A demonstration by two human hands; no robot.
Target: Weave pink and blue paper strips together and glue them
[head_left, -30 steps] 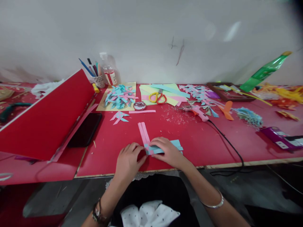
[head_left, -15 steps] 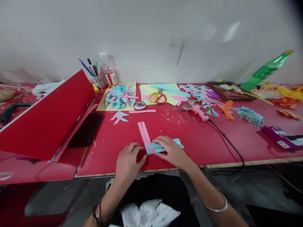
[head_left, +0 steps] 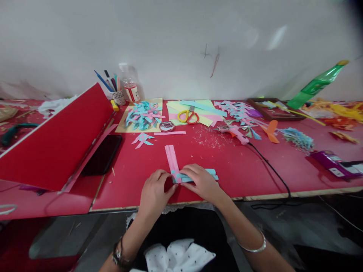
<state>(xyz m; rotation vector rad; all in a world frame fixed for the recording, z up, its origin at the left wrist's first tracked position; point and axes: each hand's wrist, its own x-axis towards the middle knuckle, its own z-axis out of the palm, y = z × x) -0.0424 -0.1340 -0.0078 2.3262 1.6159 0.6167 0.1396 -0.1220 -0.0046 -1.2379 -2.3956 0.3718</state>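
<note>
Pink paper strips (head_left: 171, 156) and blue paper strips (head_left: 212, 174) cross in a small woven check at the table's front. The pink ones point away from me; the blue ones run to the right, partly under my fingers. My left hand (head_left: 154, 192) pinches the left edge of the weave between thumb and fingers. From the other side, my right hand (head_left: 200, 183) has its fingers and thumb closed on the blue strips beside the crossing. A finished-looking pink and blue woven piece (head_left: 143, 139) lies farther back, near a single pink strip (head_left: 170, 133).
Behind lie scissors (head_left: 188, 115) on coloured paper and a pile of cut strips (head_left: 144, 115). A pink glue gun (head_left: 235, 133) trails its black cord to the right. On the left, a red board (head_left: 61, 143) leans over a phone (head_left: 103, 155). A green bottle (head_left: 317, 86) tilts at the back right.
My right hand has slid slightly left, closer to the left hand, and the fingers of both press nearer the crossing. The woven strips have shifted a little.
</note>
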